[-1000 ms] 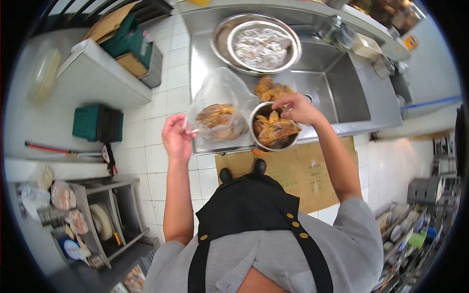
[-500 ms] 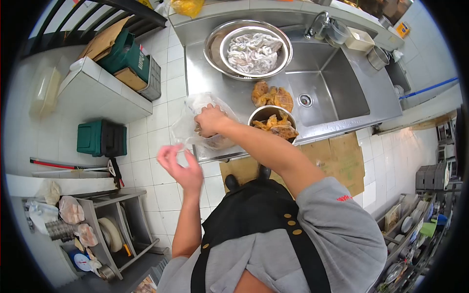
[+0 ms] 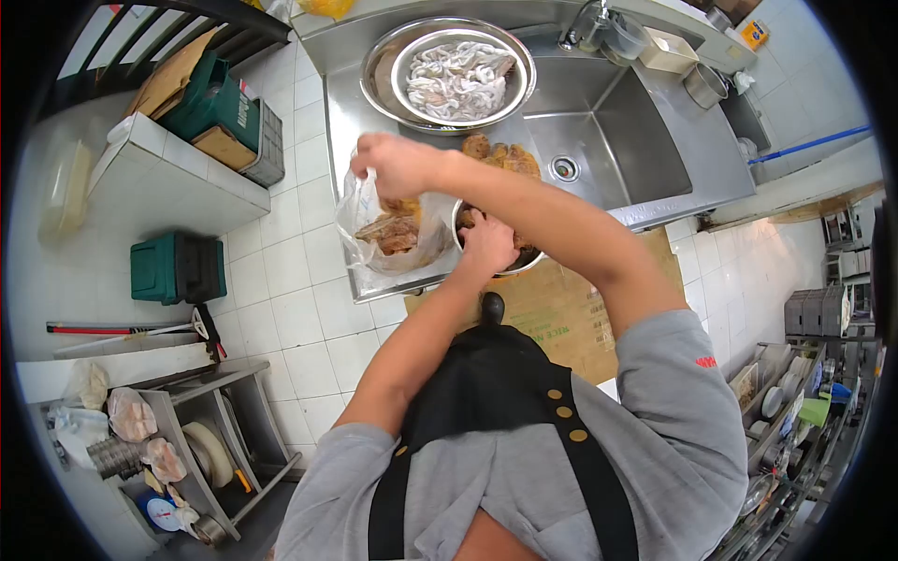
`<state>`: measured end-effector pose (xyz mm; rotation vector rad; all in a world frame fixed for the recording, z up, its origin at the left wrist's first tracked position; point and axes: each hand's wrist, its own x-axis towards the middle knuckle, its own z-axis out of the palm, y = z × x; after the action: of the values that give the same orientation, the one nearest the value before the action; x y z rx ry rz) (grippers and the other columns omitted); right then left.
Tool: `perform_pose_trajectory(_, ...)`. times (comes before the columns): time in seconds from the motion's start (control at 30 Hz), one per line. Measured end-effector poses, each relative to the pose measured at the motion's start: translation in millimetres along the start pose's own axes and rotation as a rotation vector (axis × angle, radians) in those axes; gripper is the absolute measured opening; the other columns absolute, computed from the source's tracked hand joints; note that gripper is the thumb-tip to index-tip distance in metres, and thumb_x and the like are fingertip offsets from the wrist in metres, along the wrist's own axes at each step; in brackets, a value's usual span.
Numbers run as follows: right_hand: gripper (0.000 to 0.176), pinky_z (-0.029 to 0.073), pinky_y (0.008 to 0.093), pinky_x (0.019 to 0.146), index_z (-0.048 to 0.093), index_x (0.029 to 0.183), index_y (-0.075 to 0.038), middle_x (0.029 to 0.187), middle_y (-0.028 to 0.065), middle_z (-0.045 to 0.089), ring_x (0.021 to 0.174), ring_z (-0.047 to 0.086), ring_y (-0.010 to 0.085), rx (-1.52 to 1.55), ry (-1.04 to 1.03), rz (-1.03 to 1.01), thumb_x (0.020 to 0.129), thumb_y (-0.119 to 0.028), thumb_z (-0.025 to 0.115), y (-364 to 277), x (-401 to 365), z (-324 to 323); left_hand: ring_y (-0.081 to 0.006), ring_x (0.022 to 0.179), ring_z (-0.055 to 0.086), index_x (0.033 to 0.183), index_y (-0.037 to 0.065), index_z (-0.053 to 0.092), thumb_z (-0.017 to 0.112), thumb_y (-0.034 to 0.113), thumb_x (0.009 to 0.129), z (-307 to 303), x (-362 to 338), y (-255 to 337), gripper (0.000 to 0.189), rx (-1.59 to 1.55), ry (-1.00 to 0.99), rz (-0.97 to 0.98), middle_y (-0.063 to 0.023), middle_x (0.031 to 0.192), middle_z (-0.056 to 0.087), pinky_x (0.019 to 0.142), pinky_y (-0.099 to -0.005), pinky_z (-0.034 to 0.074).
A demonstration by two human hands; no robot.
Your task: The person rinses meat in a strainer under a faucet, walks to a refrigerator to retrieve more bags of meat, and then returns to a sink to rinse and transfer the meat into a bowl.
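My right hand (image 3: 398,161) pinches the upper rim of a clear plastic bag (image 3: 428,248) on the steel counter. Inside the bag lie browned meat pieces (image 3: 398,234). My left hand (image 3: 490,241) reaches into a round metal pot (image 3: 529,265) at the counter's front edge, its fingers curled on the meat in there. More orange-brown meat pieces (image 3: 520,161) rest on the counter behind the pot, partly covered by my right forearm.
A large steel bowl (image 3: 374,84) holds a smaller bowl of whitish, stringy food (image 3: 458,79). To the right are the sink (image 3: 608,140), faucet (image 3: 585,23), white tub (image 3: 666,51) and metal pot (image 3: 705,86). Cardboard (image 3: 561,323) covers floor tiles.
My left hand has moved from beside the bag into the pot. My right hand has come out of the bag up to its rim, and the bag's meat now shows. The view has shifted slightly.
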<state>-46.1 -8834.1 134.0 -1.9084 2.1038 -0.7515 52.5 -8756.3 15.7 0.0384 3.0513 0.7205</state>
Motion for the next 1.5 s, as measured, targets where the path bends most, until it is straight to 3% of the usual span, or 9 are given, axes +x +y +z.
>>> perform_pose_trajectory(0.2,0.017,0.045,0.0371,0.086,0.062,0.076,-0.008,0.109,0.0173,0.056,0.1,0.055,0.0338,0.068,0.707,0.246,0.06,-0.008,0.066,7,-26,-28,-0.036,0.108,0.049,0.11,0.007,0.056,0.069,0.031,0.069,-4,19,-12,0.049,-0.227,0.076,0.069,-0.0174,0.112,0.055,0.09,-0.0421,0.041)
perform_pose_trajectory(0.4,0.017,0.047,0.0283,0.069,0.066,0.077,-0.006,0.08,0.0067,0.062,0.076,0.059,0.0154,0.497,0.717,0.552,0.061,-0.007,0.069,-2,-64,-104,-0.0361,0.114,0.041,0.105,0.007,0.053,0.063,-0.009,0.058,-78,29,-8,0.052,-0.467,0.065,0.391,-0.0124,0.116,0.047,0.097,-0.0427,0.036)
perform_pose_trajectory(0.6,0.008,0.045,0.0229,0.056,0.064,0.075,-0.002,0.073,0.0023,0.061,0.064,0.055,0.0088,0.829,0.944,0.637,0.068,-0.001,0.067,27,-137,-147,-0.0363,0.127,0.029,0.113,0.012,0.058,0.071,0.006,0.06,-67,20,7,0.054,0.075,-0.102,0.719,-0.0102,0.134,0.038,0.104,-0.0452,0.028)
perform_pose_trajectory(0.83,0.008,0.045,0.0226,0.052,0.062,0.077,0.0,0.072,0.0041,0.06,0.062,0.056,0.0101,0.913,1.173,0.905,0.071,-0.001,0.066,65,-326,-127,-0.0433,0.128,0.025,0.121,0.03,0.055,0.071,0.023,0.069,-65,28,83,0.055,0.036,-0.695,0.127,-0.0093,0.144,0.025,0.101,-0.0558,0.028)
perform_pose_trajectory(1.03,0.007,0.047,0.0228,0.056,0.061,0.081,0.0,0.078,0.0064,0.062,0.066,0.057,0.0109,0.999,1.291,1.022,0.075,0.0,0.064,66,-334,-75,-0.0458,0.115,0.042,0.125,0.033,0.05,0.068,0.026,0.074,-67,30,6,0.055,0.19,-0.589,0.253,-0.0129,0.139,0.032,0.086,-0.0532,0.045)
perform_pose_trajectory(1.1,0.006,0.048,0.0235,0.061,0.061,0.081,0.001,0.085,0.0097,0.063,0.073,0.058,0.012,1.023,1.414,0.977,0.076,0.002,0.061,67,-356,-67,-0.0425,0.1,0.053,0.124,0.032,0.05,0.068,0.028,0.074,-64,39,6,0.053,0.168,-0.662,0.33,-0.0146,0.127,0.046,0.081,-0.0514,0.046)
perform_pose_trajectory(1.13,0.006,0.048,0.0235,0.061,0.061,0.081,0.001,0.085,0.0097,0.063,0.073,0.058,0.012,1.035,1.412,0.978,0.076,0.002,0.061,68,-372,-68,-0.0367,0.086,0.059,0.125,0.032,0.05,0.067,0.031,0.075,-60,46,13,0.052,0.125,-0.688,0.308,-0.0134,0.102,0.06,0.075,-0.0511,0.044)
perform_pose_trajectory(1.27,0.005,0.047,0.0248,0.067,0.06,0.08,0.002,0.092,0.0125,0.063,0.075,0.057,0.0133,1.095,1.419,1.011,0.076,0.004,0.058,75,-421,-73,-0.0289,0.084,0.061,0.125,0.031,0.05,0.064,0.026,0.076,-62,83,51,0.052,0.303,-0.72,0.296,-0.009,0.077,0.064,0.078,-0.0459,0.037)
perform_pose_trajectory(1.5,0.005,0.045,0.0244,0.072,0.06,0.078,0.0,0.094,0.0117,0.062,0.077,0.056,0.0124,1.063,1.396,0.964,0.076,0.004,0.058,91,-452,-90,-0.0257,0.095,0.059,0.117,0.029,0.058,0.062,0.011,0.073,-94,113,106,0.048,0.549,-0.946,0.371,-0.0084,0.092,0.064,0.093,-0.0517,0.031)
